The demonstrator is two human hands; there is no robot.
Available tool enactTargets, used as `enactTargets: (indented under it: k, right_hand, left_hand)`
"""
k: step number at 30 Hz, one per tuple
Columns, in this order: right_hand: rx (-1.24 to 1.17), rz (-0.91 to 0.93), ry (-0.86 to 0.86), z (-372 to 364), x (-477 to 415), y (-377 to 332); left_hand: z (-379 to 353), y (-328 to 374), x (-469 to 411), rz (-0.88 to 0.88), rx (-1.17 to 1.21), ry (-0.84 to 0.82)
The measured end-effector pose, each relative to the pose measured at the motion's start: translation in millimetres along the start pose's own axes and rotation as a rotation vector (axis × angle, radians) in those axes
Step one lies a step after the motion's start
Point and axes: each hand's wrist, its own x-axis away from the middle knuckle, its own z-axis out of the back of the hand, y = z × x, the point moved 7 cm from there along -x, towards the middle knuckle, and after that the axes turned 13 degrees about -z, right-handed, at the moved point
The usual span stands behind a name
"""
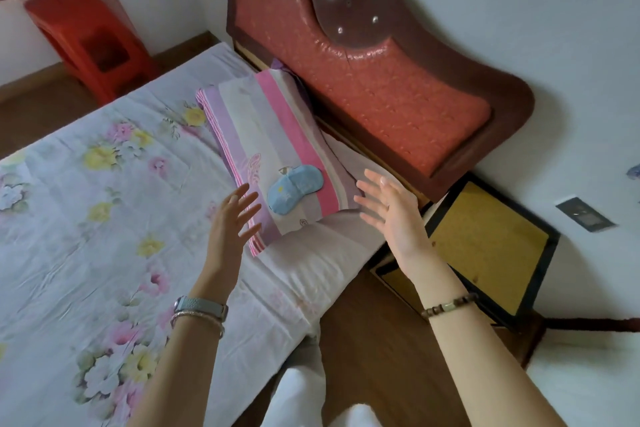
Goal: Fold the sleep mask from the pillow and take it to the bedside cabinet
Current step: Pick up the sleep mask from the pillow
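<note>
Both hands are empty with fingers spread: the left hand (231, 218) and right hand (393, 210) flank the light blue fabric sleep mask (294, 189) on the striped pink-and-lilac pillow (266, 135).

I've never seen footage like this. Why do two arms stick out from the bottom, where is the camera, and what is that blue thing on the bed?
There is no machine here: the camera is worn on a person's head and looks down, so their own arms reach into the picture. The left hand, with a watch and bangle on its wrist, and the right hand, with a beaded bracelet, are both open and hold nothing. Between them lies a light blue fabric sleep mask, resting flat on a pink and purple striped pillow at the head of a bed with a floral sheet. To the right, beside the padded red headboard, stands a yellow-topped bedside cabinet with a dark frame.
</note>
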Motion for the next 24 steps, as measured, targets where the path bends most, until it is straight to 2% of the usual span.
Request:
enactTargets:
  k: [9, 17, 24]
  right_hand:
    - [0.199, -0.106, -0.026, -28, -166, 1]
    - [0.315, -0.15, -0.013, -29, -273, 63]
    - [0.384, -0.171, -0.03, -32, -342, 104]
  left_hand:
    - [19, -84, -112, 0.094, -0.142, 0.071]
    - [43, -184, -164, 0.219, -0.341, 0.164]
    - [52, -247, -187, 0.237, -0.457, 0.18]
